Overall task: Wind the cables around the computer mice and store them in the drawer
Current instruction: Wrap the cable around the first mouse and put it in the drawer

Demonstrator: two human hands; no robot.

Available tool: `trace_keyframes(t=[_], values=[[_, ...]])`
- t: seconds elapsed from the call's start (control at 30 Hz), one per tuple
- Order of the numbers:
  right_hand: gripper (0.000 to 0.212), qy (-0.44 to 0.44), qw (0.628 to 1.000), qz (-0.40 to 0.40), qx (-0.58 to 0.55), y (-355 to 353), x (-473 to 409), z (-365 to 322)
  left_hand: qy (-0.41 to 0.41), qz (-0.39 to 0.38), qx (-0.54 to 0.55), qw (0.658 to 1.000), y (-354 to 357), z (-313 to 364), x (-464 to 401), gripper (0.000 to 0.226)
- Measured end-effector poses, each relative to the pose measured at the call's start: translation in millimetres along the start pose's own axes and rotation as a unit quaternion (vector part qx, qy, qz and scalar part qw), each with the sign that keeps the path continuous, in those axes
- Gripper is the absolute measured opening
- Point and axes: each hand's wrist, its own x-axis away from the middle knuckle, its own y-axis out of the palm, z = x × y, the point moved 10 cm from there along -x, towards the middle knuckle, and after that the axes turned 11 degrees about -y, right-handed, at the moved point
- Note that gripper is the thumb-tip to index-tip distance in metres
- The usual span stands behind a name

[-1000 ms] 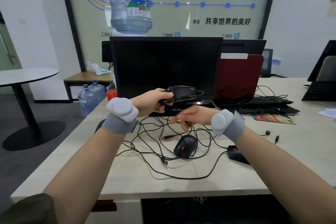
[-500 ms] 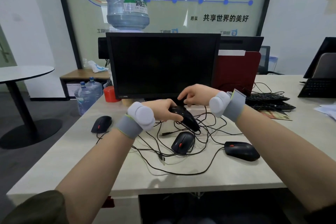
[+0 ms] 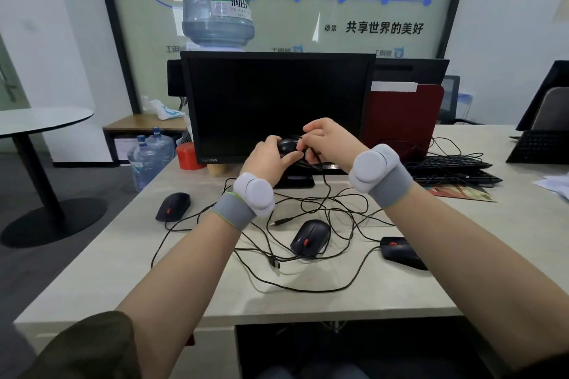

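A person sits at a pale worktop (image 3: 101, 283), both hands raised in front of a dark monitor (image 3: 277, 104). The left hand (image 3: 268, 160) grips a black mouse (image 3: 288, 144) held above the worktop, fingers curled round its body. The right hand (image 3: 326, 141) pinches that mouse's thin black cable (image 3: 321, 169), which hangs down to a tangle of cables on the worktop. Whether any turns are already wound round it cannot be told. Three more mice lie unwound on the worktop: one at the left (image 3: 173, 206), one in the middle (image 3: 311, 237), one at the right (image 3: 401, 252), their cables spread loose and crossing. No drawer is in view. The task looks to be at an early stage: the first mouse is being wound, and nothing appears stored.
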Motion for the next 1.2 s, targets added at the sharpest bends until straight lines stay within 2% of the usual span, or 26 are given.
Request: trace_keyframes(t=[0.1,0.23,0.3,0.5,0.6,0.7,0.77,0.83,0.9,0.93,1.03,1.2], values=[[0.026,-0.013,1.0,0.009,0.001,6,3,3,-0.006,0.002,0.025,1.0,-2,1,0,0.068],[0.011,-0.015,0.999,0.01,-0.041,9,6,2,-0.028,-0.025,0.086,0.996,9,-4,5,0.065],[0.016,-0.01,0.998,0.01,-0.058,9,7,2,-0.039,-0.038,0.102,0.993,15,-7,5,0.063],[0.015,-0.033,0.998,0.052,-0.016,0,6,-3,-0.061,-0.096,0.18,0.977,29,-6,3,0.049],[0.005,-0.025,0.998,0.036,-0.04,13,10,0,-0.115,-0.109,0.323,0.933,33,-12,-4,0.04],[0.009,-0.035,0.998,0.002,-0.053,32,20,2,-0.191,-0.122,0.479,0.848,37,-23,-2,0.05],[0.018,-0.043,0.996,-0.078,-0.012,50,29,5,-0.191,-0.125,0.541,0.809,33,-23,-2,0.049],[0.023,-0.044,0.986,-0.156,0.026,65,39,13,-0.178,-0.14,0.574,0.787,26,-21,-4,0.046],[0.026,-0.067,0.978,-0.193,0.046,72,45,18,-0.158,-0.162,0.599,0.768,19,-15,-5,0.039],[0.027,-0.084,0.974,-0.199,0.064,74,46,19,-0.145,-0.172,0.601,0.767,14,-13,-5,0.036],[0.032,-0.104,0.965,-0.208,0.125,68,43,22,-0.087,-0.201,0.57,0.792,7,-5,-2,0.036],[0.03,-0.063,0.956,-0.189,0.214,40,28,40,-0.019,-0.251,0.518,0.818,7,2,6,0.035]])
